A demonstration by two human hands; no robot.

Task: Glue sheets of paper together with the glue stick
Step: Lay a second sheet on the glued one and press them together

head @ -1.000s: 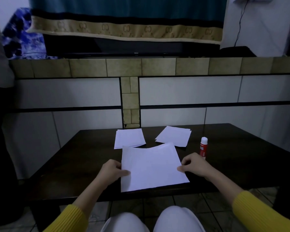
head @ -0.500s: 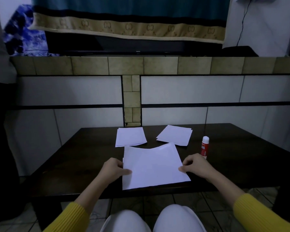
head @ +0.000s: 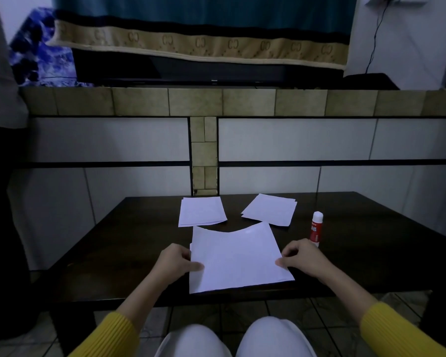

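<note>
My left hand (head: 177,261) and right hand (head: 303,257) pinch the side edges of the paper sheets (head: 236,258) on the table (head: 371,253). The glue stick (head: 316,229) stands upright just beyond my right hand.

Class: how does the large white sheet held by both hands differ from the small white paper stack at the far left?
The large white sheet is bigger than the small white paper stack. The sheet's far edge curls up; the stack lies flat. Both hands pinch the sheet; nothing touches the stack. Both are white, on the dark table.

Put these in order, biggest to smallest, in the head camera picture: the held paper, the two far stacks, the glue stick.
1. Held paper, though nearest the camera.
2. Left stack and right stack: look alike, no ranking.
3. Glue stick.
</note>
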